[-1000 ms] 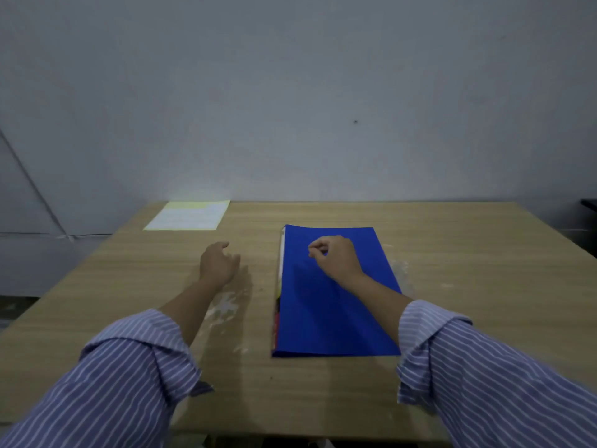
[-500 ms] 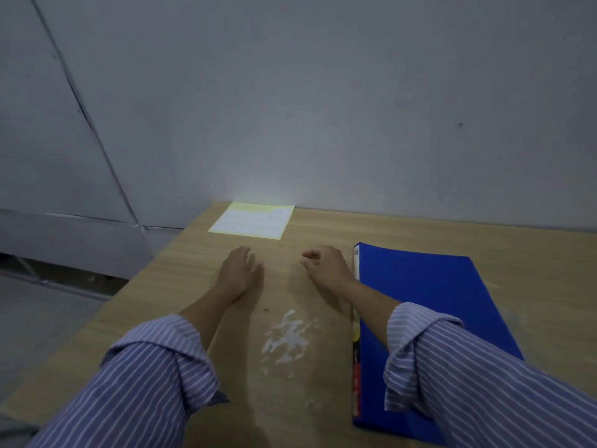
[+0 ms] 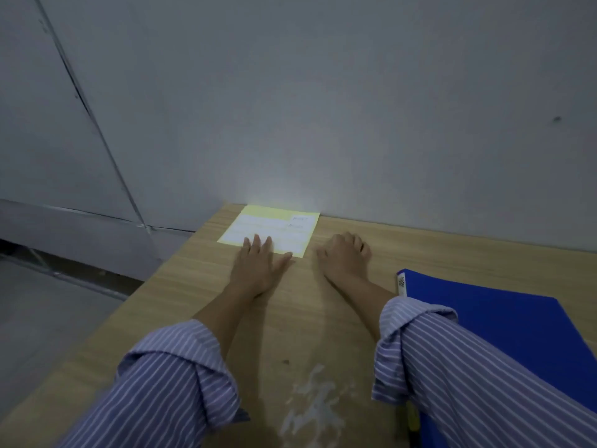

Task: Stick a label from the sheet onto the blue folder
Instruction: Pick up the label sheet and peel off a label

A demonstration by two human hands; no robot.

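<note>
Left hand (image 3: 258,266) flat, fingers spread, fingertips (image 3: 256,241) on near edge of pale yellow label sheet (image 3: 274,229) at far table edge by grey wall (image 3: 323,108). Sheet print too blurred to read. Right hand (image 3: 345,253) loosely curled, empty, just right of sheet, resting on light wooden table (image 3: 290,318). Blue plastic folder (image 3: 500,324) lies flat at right, cut off by frame and partly hidden under striped sleeve (image 3: 468,376). White smear (image 3: 315,402) on table near.
</note>
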